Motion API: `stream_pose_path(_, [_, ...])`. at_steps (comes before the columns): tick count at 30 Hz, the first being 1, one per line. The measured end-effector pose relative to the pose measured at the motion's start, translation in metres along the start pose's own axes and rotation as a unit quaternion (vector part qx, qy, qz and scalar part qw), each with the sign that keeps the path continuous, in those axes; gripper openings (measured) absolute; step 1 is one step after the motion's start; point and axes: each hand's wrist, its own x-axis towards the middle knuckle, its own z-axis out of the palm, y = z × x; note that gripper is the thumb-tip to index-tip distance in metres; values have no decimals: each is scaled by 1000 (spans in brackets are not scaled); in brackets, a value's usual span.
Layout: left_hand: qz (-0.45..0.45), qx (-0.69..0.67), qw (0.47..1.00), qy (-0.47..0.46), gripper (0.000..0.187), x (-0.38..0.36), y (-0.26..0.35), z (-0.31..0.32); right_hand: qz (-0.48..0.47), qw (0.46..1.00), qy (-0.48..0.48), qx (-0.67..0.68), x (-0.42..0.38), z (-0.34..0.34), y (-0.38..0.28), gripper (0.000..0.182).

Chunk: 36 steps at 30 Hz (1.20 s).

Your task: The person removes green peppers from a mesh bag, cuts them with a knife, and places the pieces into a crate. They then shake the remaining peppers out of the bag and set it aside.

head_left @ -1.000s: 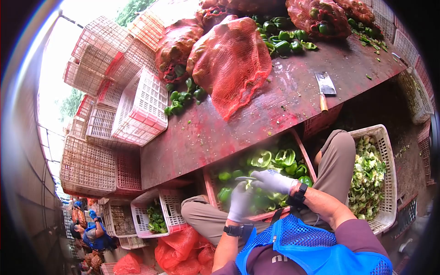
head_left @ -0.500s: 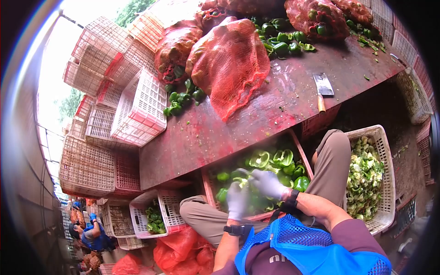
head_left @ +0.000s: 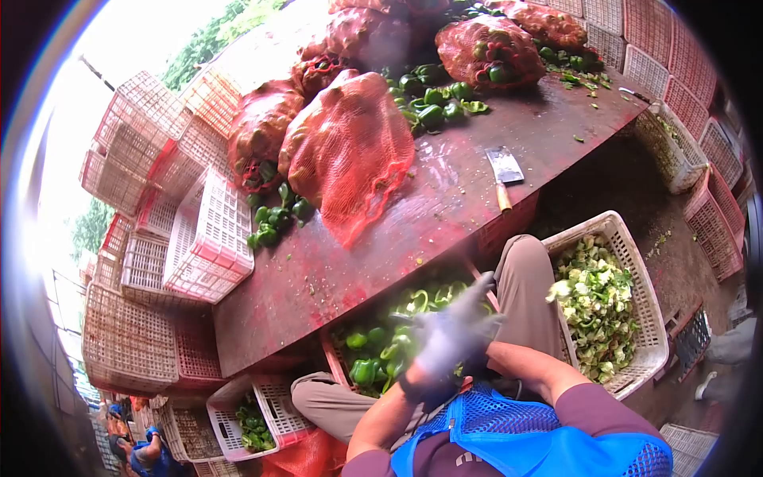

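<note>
My left hand, in a pale glove and smeared by motion, crosses in front of my right hand with its fingers stretched toward the upper right. My right hand is mostly covered; a thin dark shape juts out left of the hands, too blurred to name. Below them is a crate of green peppers, some cut open. A pale pepper core shows at the left edge of a white crate heaped with cores and green scraps.
Ahead stands a stained table bearing a cleaver, red mesh sacks and loose green peppers. Stacked plastic crates rise on the left. Another person is at the lower left.
My left hand has swung rightward across my right hand. A pale core now shows by the white crate. The view has shifted, so the table and sacks sit further left.
</note>
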Motion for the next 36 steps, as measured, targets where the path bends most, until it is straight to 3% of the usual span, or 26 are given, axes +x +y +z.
stream_pose_path(1, [-50,-123,991,27,61,-7,-20,-12,45,998,35,41,9,-3,-4,76])
stream_pose_path(2, [40,25,989,141,46,-14,-41,-26,-96,934,-183,292,23,58,20,42])
stream_pose_path(3, [26,-66,967,246,36,-21,-57,-34,-98,738,-445,499,38,119,44,26])
stream_pose_path(4, [-8,65,957,284,29,-32,-82,-51,-52,772,-370,515,50,101,43,24])
stream_pose_path(5, [-29,175,949,260,34,-40,-97,-63,61,721,-414,553,63,89,41,23])
stream_pose_path(7, [-47,352,913,201,45,-46,-137,-56,124,668,-413,607,69,110,40,17])
stream_pose_path(10, [-167,470,866,27,59,-31,-154,-31,154,622,-411,648,71,114,43,13])
stream_pose_path(14, [-174,476,861,44,38,-17,-188,-9,177,602,-390,674,80,100,51,15])
stream_pose_path(16, [-161,468,868,34,29,-18,-209,-10,160,607,-334,702,106,84,59,17])
stream_pose_path(17, [-122,460,876,74,15,-21,-203,-13,161,601,-308,719,126,69,63,17])
stream_pose_path(19, [-131,416,890,131,12,-27,-220,-15,177,595,-244,745,162,46,74,19])
stream_pose_path(21, [-160,275,928,194,20,-25,-217,-20,154,599,-184,764,192,48,90,20])
stream_pose_path(23, [-174,309,919,173,36,-21,-205,-19,148,618,-149,758,210,45,96,18])
stream_pose_path(25, [-227,344,908,79,49,-16,-200,-16,147,624,-156,752,216,46,97,17])
stream_pose_path(33, [-167,399,900,48,44,-7,-197,-3,178,603,-238,741,211,77,89,17])
stream_pose_path(36, [-144,339,921,124,32,-10,-212,-4,178,607,-257,731,210,77,87,18])
